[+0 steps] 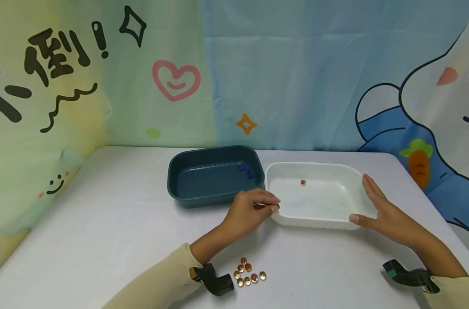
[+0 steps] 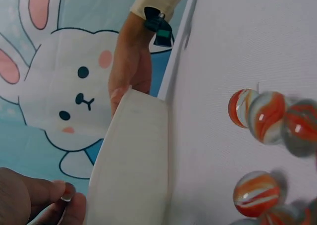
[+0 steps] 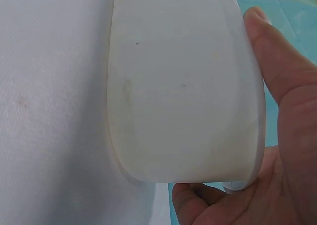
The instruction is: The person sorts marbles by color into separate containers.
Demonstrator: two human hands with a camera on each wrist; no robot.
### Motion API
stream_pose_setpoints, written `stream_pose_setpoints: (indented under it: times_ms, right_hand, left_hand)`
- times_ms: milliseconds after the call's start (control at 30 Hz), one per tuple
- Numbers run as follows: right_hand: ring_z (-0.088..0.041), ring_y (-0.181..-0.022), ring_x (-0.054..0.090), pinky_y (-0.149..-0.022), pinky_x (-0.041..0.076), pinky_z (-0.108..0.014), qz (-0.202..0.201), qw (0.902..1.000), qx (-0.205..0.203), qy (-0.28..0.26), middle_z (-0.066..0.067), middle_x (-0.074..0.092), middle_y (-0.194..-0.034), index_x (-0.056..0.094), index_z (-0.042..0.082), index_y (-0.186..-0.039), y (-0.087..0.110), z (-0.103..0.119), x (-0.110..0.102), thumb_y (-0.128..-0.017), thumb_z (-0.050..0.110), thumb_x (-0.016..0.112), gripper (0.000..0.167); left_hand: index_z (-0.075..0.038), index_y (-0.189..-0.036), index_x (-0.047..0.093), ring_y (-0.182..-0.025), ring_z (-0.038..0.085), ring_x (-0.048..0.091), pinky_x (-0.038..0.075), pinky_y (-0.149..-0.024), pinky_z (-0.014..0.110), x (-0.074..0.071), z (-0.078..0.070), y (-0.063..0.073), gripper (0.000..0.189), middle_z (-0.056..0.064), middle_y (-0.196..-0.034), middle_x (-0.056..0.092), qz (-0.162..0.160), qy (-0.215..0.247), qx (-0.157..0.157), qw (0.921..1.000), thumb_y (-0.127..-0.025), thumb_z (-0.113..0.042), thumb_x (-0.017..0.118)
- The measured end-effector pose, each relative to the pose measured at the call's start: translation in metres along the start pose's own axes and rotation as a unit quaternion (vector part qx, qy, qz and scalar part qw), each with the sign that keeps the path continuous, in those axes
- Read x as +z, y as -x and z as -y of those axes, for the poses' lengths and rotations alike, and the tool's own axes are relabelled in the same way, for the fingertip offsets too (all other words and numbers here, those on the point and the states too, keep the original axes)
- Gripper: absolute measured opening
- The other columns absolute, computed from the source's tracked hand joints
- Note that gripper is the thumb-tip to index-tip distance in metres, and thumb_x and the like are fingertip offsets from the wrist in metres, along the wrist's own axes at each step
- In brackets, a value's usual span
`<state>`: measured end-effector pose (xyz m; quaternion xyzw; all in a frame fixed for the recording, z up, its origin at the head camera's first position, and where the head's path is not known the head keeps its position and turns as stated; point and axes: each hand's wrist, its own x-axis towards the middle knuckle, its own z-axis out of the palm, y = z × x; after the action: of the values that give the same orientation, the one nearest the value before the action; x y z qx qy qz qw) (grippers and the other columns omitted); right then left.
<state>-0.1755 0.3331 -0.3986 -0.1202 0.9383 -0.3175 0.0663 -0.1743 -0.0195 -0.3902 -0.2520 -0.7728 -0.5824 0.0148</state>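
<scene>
In the left wrist view, my left hand [image 1: 254, 210] pinches an orange-and-clear glass marble [image 2: 68, 191] between thumb and fingertips. This hand is at the left end of a white tray [image 1: 315, 221], close to its rim. At the tray's other end my right hand [image 1: 389, 216] holds the near right corner, thumb along the front rim and fingers round the side. One orange marble [image 1: 303, 182] lies inside the white tray. Several clear marbles with orange swirls [image 2: 256, 194] sit on the table near my left wrist.
A dark teal tray [image 1: 203, 199] stands left of the white one, with several small blue marbles [image 1: 247, 169] at its right side. Both trays rest on a white-covered table [image 1: 122, 223]. Behind it hangs a printed cloth [image 1: 288, 86] with cartoon figures.
</scene>
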Motion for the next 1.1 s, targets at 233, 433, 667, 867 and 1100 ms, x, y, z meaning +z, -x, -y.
stream_pose_setpoints:
  times_ms: [233,433,667,867,1100]
  right_hand:
    - [-0.053,-0.139,-0.008,-0.079,0.027,-0.079,-0.008,1.0000,-0.005,0.001,-0.008,-0.025,-0.158,-0.016,0.017,-0.154,0.001,-0.001,0.000,-0.087,0.035,0.071,0.111]
    - [-0.053,-0.139,-0.009,-0.078,0.027,-0.079,-0.008,1.0000,-0.003,-0.003,-0.007,-0.025,-0.158,-0.017,0.019,-0.153,0.001,-0.001,0.000,-0.087,0.036,0.072,0.112]
    - [-0.053,-0.139,-0.009,-0.078,0.028,-0.079,-0.010,1.0000,-0.001,-0.001,-0.008,-0.025,-0.158,-0.016,0.019,-0.153,0.001,0.000,0.002,-0.086,0.036,0.072,0.112]
    - [-0.054,-0.139,-0.008,-0.078,0.029,-0.078,-0.006,1.0000,0.001,0.006,-0.009,-0.025,-0.157,-0.017,0.017,-0.153,0.000,0.000,0.001,-0.087,0.037,0.072,0.113]
    - [-0.053,-0.139,-0.009,-0.079,0.028,-0.078,-0.003,1.0000,0.002,0.006,-0.009,-0.025,-0.157,-0.016,0.015,-0.153,0.001,-0.001,0.001,-0.087,0.036,0.071,0.111]
  left_hand:
    - [-0.002,-0.096,0.077,-0.093,0.015,0.064,0.053,-0.078,0.022,0.004,0.001,-0.011,0.010,0.003,-0.096,0.069,-0.006,0.006,-0.006,0.9999,-0.088,-0.001,0.070]
    - [-0.002,-0.095,0.077,-0.087,0.007,0.063,0.053,-0.074,0.022,0.003,0.002,-0.017,0.010,0.001,-0.094,0.070,-0.012,0.010,-0.023,0.9996,-0.088,-0.001,0.070]
    - [-0.002,-0.096,0.077,-0.082,0.005,0.062,0.053,-0.072,0.021,0.003,0.002,-0.024,0.009,0.001,-0.093,0.071,-0.010,0.005,-0.033,0.9994,-0.089,-0.003,0.070]
    - [-0.002,-0.097,0.077,-0.081,0.006,0.064,0.050,-0.068,0.019,0.003,0.004,-0.032,0.010,0.004,-0.093,0.072,-0.010,0.014,-0.057,0.9982,-0.089,-0.006,0.071]
    - [-0.002,-0.097,0.077,-0.079,0.007,0.065,0.050,-0.067,0.019,0.005,0.004,-0.037,0.012,0.003,-0.090,0.073,-0.012,0.039,-0.107,0.9934,-0.089,-0.008,0.072]
